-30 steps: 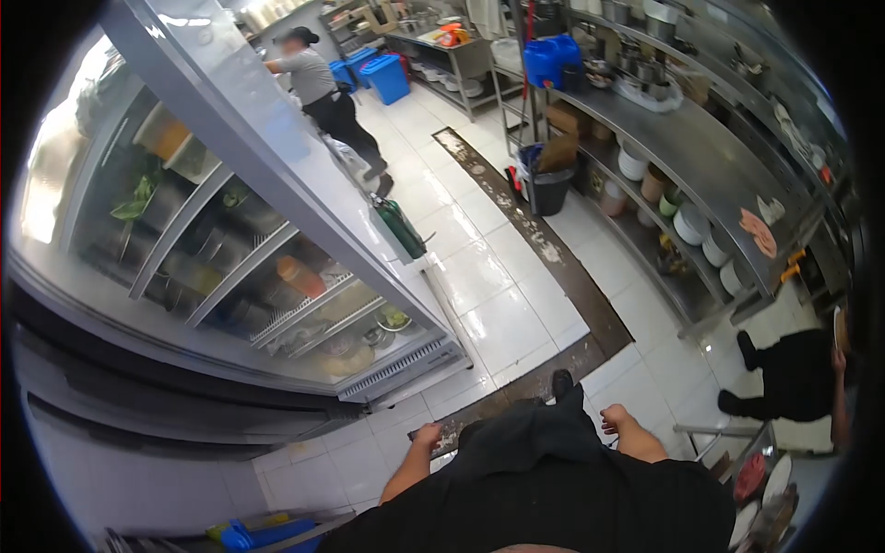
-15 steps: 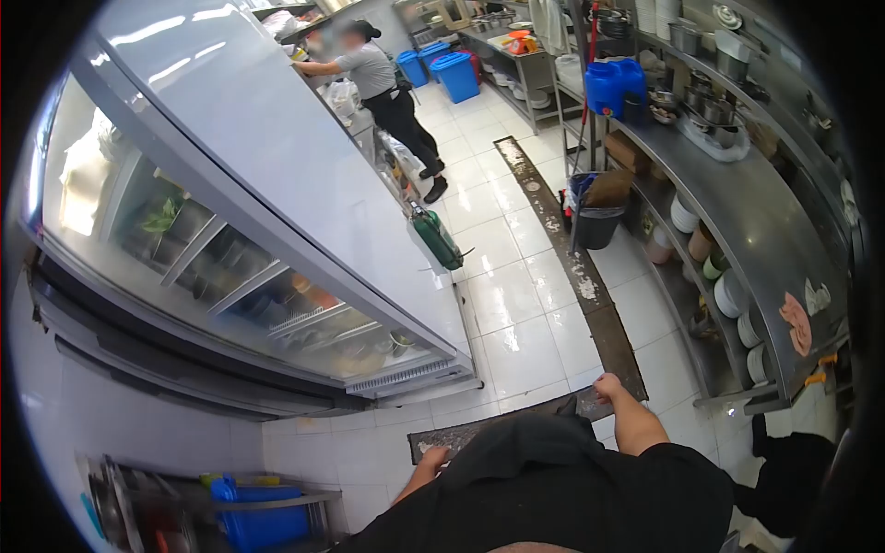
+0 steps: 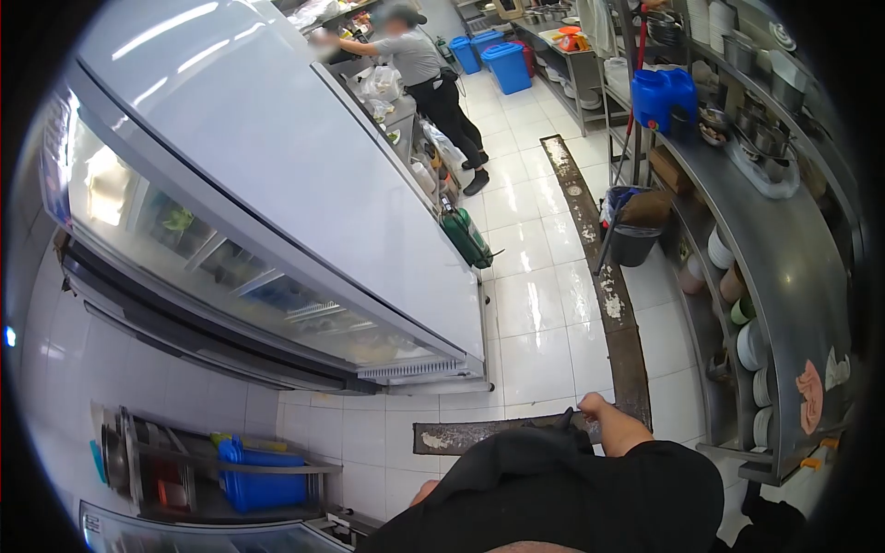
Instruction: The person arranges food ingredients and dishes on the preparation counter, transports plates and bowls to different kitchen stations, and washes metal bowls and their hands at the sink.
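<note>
My right hand hangs low in front of my black clothing, above the dark floor strip. Its fingers look curled in, and nothing shows in them. Only a sliver of my left hand appears at the left edge of my clothing, its fingers hidden. Neither hand touches any kitchen item that I can see. To the left stands a tall white fridge with a sliding glass front. A steel worktable with shelves of dishes runs along the right.
A person in a grey top works at the left counter. A green cylinder stands by the fridge. A lined bin sits near the worktable. Blue bins stand far back; a blue container lies on a rack at lower left.
My view has shifted, so the fridge side and worktable sit farther right and more of the lower-left rack shows. My left hand has slipped mostly behind my clothing.
</note>
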{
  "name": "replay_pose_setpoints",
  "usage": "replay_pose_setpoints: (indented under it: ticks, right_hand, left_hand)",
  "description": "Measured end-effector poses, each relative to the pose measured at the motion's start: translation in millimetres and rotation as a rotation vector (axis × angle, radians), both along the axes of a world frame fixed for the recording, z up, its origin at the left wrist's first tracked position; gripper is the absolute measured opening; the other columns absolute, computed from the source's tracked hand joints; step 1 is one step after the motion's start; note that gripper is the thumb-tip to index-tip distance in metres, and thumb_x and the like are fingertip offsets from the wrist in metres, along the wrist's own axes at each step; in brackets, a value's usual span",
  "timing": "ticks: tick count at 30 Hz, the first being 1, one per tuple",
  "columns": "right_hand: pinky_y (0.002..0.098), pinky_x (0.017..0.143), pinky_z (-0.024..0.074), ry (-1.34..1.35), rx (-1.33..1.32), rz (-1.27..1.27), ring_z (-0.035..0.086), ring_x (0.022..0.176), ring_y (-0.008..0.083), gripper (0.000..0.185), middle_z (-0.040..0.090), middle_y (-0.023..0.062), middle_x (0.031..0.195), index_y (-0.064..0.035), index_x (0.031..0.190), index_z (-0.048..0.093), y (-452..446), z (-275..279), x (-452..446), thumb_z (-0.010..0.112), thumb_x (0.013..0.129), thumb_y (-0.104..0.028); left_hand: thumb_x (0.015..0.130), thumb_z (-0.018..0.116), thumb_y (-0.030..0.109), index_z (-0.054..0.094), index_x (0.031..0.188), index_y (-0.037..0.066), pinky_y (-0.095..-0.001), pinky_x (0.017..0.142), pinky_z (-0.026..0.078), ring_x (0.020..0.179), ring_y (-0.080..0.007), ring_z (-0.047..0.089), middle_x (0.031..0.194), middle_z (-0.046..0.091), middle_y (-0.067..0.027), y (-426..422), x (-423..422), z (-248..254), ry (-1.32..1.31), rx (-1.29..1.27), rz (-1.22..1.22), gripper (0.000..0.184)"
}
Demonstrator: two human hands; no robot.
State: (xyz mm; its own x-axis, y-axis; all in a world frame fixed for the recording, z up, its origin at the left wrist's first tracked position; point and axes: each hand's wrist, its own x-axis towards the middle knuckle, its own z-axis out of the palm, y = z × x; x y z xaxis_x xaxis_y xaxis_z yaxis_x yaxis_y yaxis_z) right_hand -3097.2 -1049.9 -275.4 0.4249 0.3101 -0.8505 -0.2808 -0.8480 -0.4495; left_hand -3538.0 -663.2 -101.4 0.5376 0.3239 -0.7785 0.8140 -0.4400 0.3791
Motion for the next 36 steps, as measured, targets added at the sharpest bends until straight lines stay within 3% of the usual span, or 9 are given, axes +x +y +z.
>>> replay_pose_setpoints:
  ticks: [7,10,15,17,22,27,32,35,36]
  right_hand:
    - [0.0431,0.047,0.0542,-0.089,-0.016,0.364,0.066,0.055,0.0292,0.018,0.065,0.0180,0.067,0.0033,0.075,0.066,-0.7,-39.5,18.3,0.056,0.080,-0.011]
    - [0.0454,0.049,0.0552,-0.082,0.018,0.245,0.067,0.057,0.0305,0.018,0.067,0.0181,0.070,0.0039,0.076,0.067,-7.9,-58.9,19.0,0.057,0.078,-0.011]
    - [0.0449,0.047,0.0542,-0.131,0.143,0.667,0.066,0.055,0.0301,0.018,0.065,0.0183,0.067,0.0035,0.074,0.066,-25.2,-113.8,30.9,0.055,0.078,-0.010]
    - [0.0438,0.046,0.0531,-0.145,0.154,0.690,0.065,0.054,0.0291,0.019,0.065,0.0179,0.066,0.0032,0.073,0.066,-25.2,-115.4,36.6,0.054,0.078,-0.010]
    - [0.0424,0.044,0.0507,-0.148,0.087,0.392,0.061,0.049,0.0260,0.020,0.062,0.0151,0.061,0.0014,0.070,0.065,-14.9,-48.7,25.2,0.053,0.079,-0.012]
    - [0.0421,0.046,0.0513,-0.283,0.183,0.725,0.062,0.050,0.0265,0.019,0.062,0.0151,0.061,0.0006,0.070,0.065,-10.0,-61.2,19.1,0.055,0.079,-0.013]
    - [0.0426,0.050,0.0548,-0.214,0.047,0.503,0.066,0.055,0.0302,0.021,0.065,0.0152,0.065,0.0026,0.076,0.067,-4.7,-1.9,8.8,0.056,0.080,-0.015]
    - [0.0426,0.051,0.0563,-0.138,0.015,0.333,0.066,0.056,0.0299,0.020,0.066,0.0145,0.067,0.0022,0.080,0.068,-8.7,-1.2,4.5,0.056,0.081,-0.014]
    - [0.0433,0.061,0.0560,-0.181,-0.013,0.352,0.067,0.066,0.0317,0.025,0.067,0.0169,0.077,0.0009,0.082,0.070,-11.7,2.2,1.9,0.056,0.081,-0.019]
  left_hand:
    - [0.091,0.059,0.032,0.066,0.112,0.004,-0.0415,0.059,0.054,0.073,-0.0239,0.063,0.085,0.065,-0.0137,-28.6,-8.4,3.4,0.053,-0.015,0.091,0.036]
    - [0.091,0.059,0.032,0.066,0.112,0.004,-0.0415,0.059,0.054,0.073,-0.0239,0.063,0.085,0.065,-0.0137,-37.5,-7.0,5.7,0.057,-0.019,0.116,0.036]
    - [0.091,0.059,0.032,0.066,0.112,0.004,-0.0414,0.059,0.053,0.073,-0.0240,0.063,0.084,0.065,-0.0138,-44.5,4.2,8.2,0.047,-0.017,0.167,0.036]
    - [0.091,0.059,0.032,0.066,0.112,0.004,-0.0414,0.059,0.053,0.072,-0.0240,0.063,0.084,0.065,-0.0138,-47.3,8.2,5.6,0.041,-0.017,0.197,0.036]
    - [0.091,0.058,0.033,0.066,0.111,0.004,-0.0413,0.058,0.053,0.072,-0.0241,0.063,0.084,0.065,-0.0138,-58.6,5.7,0.1,0.030,-0.026,0.242,0.036]
    - [0.091,0.058,0.033,0.066,0.111,0.004,-0.0412,0.058,0.053,0.072,-0.0242,0.063,0.083,0.065,-0.0138,-72.9,-10.1,-9.3,0.034,-0.041,0.249,0.036]
    - [0.091,0.058,0.033,0.066,0.111,0.004,-0.0412,0.058,0.053,0.071,-0.0242,0.063,0.083,0.065,-0.0138,-84.1,-32.6,-17.1,0.041,-0.061,0.276,0.036]
    - [0.091,0.058,0.033,0.066,0.111,0.004,-0.0411,0.058,0.053,0.071,-0.0243,0.063,0.083,0.065,-0.0138,-84.2,-44.9,-23.9,0.036,-0.067,0.289,0.036]
    - [0.091,0.058,0.033,0.066,0.111,0.004,-0.0411,0.058,0.053,0.071,-0.0243,0.063,0.083,0.065,-0.0138,-83.3,-48.4,-26.1,0.034,-0.068,0.296,0.036]
